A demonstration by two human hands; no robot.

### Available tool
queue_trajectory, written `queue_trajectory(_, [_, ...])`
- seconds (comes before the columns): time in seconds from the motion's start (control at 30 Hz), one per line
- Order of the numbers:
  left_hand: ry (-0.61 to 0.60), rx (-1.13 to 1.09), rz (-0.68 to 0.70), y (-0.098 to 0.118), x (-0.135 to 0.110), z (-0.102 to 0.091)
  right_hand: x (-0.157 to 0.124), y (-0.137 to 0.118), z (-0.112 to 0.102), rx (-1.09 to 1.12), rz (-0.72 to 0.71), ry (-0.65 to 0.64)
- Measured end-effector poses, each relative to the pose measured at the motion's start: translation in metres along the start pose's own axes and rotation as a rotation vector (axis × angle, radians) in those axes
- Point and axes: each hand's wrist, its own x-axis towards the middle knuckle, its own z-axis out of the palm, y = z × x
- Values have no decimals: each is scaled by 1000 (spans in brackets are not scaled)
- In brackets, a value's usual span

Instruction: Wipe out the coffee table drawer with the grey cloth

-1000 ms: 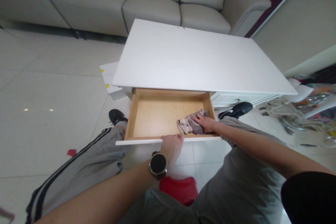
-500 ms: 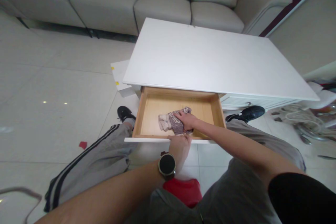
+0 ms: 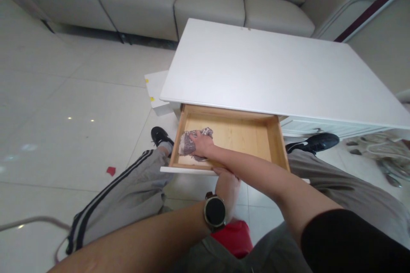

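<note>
A pulled-out wooden drawer with a white front juts from the coffee table towards me. Inside it, my right hand presses on a grey and white patterned cloth, fingers spread over its top. The cloth lies bunched at the drawer's left end, against or close to the side wall. Beneath my right forearm, my left hand, with a watch at the wrist, grips the middle of the drawer front. Its fingers are partly hidden by the front and the right arm.
The white coffee table stands before a grey sofa. A white box sits by its left end. Something red is between my legs, and a red scrap lies on the floor. Cords and other items lie at right.
My right hand has slid the cloth from the drawer's middle to its left end. My left hand stays at the drawer front. The view has shifted slightly.
</note>
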Motion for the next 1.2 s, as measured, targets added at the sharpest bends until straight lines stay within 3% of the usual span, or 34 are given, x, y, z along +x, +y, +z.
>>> queue_trajectory(0.13, [-96, 230, 158, -2, -3, -16, 24, 21, -13, -96, -65, 98])
queue_trajectory(0.3, [-126, 330, 185, -3, -4, -26, 44, 41, -22, -103, -48, 141])
queue_trajectory(0.47, [-136, 270, 178, -3, -1, -18, 42, 64, -26, -23, -167, 162])
queue_trajectory(0.6, [-96, 253, 166, -3, 0, -10, 21, 108, -30, -17, -260, 128])
queue_trajectory(0.77, [-100, 282, 195, -5, 1, -7, -41, 191, -21, -27, -81, 125])
queue_trajectory(0.93, [-37, 274, 202, -4, 4, 5, -103, 260, -2, -61, 252, 168])
queue_trajectory(1.03, [21, 259, 148, -2, 5, 17, -117, 277, 8, -69, 412, 218])
queue_trajectory(1.2, [79, 207, 129, 1, 4, 26, -112, 269, 16, -63, 472, 223])
